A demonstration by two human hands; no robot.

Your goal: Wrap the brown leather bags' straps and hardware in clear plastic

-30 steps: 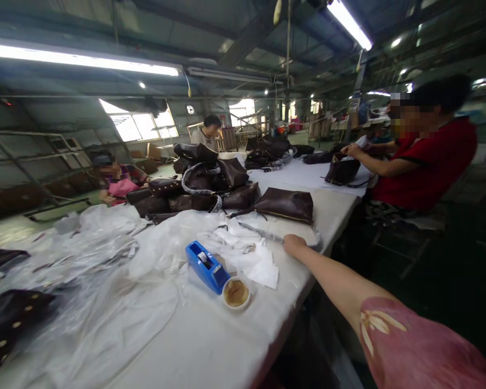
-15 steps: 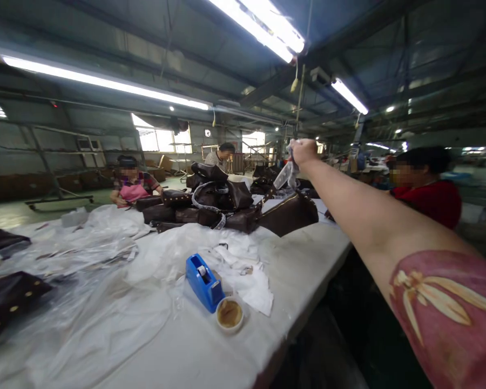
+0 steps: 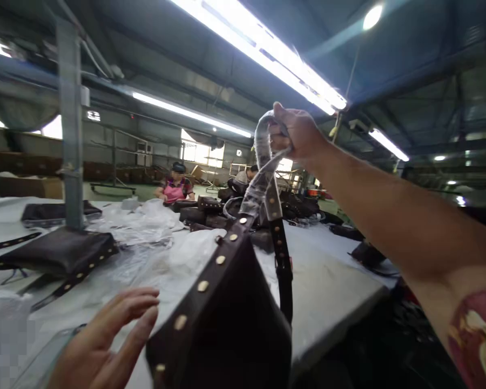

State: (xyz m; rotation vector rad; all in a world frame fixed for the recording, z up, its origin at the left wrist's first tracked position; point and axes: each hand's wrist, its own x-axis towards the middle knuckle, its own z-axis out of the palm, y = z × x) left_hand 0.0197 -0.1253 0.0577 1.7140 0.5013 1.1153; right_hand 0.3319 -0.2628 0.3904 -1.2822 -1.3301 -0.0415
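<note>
My right hand (image 3: 297, 132) is raised with its fingers wrapped round the plastic-covered strap (image 3: 263, 146) of a dark brown handbag (image 3: 230, 319). The bag hangs from that strap close in front of me, with a row of gold studs along its edge and a buckled strap end (image 3: 282, 259) on its right side. At the lower left, my left hand (image 3: 113, 335) is open, its fingers stretched toward the bag but apart from it. The lower part of the bag runs out of the frame.
A white-covered table (image 3: 328, 281) carries crumpled clear plastic (image 3: 154, 221). A studded dark bag (image 3: 60, 251) lies at left beside a grey post (image 3: 69, 124). Further dark bags (image 3: 206, 213) are piled farther back, where a co-worker in a pink apron (image 3: 176, 189) sits.
My right hand has lifted the handbag by its strap, bringing it up close in front of me. My left hand has come into view. The camera has turned left.
</note>
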